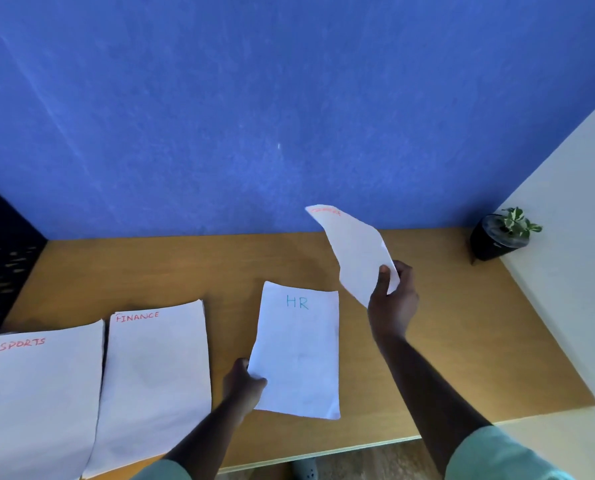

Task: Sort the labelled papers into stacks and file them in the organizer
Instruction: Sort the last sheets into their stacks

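Head view looks down on a wooden bench (220, 268) set against a blue wall (254, 98). Three groups of white papers are spread along its near side. At far left lies the SPORTS stack (40, 403), its label in red, and just beside it on the right lies the FINANCE stack (154, 382), also lettered in red; the two run side by side with a narrow dark gap between them. Further right, apart from those two, is the HR paper (298, 351), labelled in blue-green; the left hand (244, 382) grips its lower left edge, thumb on top and fingers curled underneath, so that corner is raised a little off the bench. The right hand (391, 299) holds a single loose sheet (353, 251) in the air above the bench to the right of the HR paper, pinching its lower end between thumb and fingers; the sheet tilts up and away toward the wall and bows along its length. Red writing shows at its top edge but is too blurred to read. A small potted plant (503, 233) in a dark pot stands at the far right corner of the bench, against a pale side wall (573, 202). At the far left edge stands a black perforated object (5, 258), only partly in view, which cannot be identified for certain.
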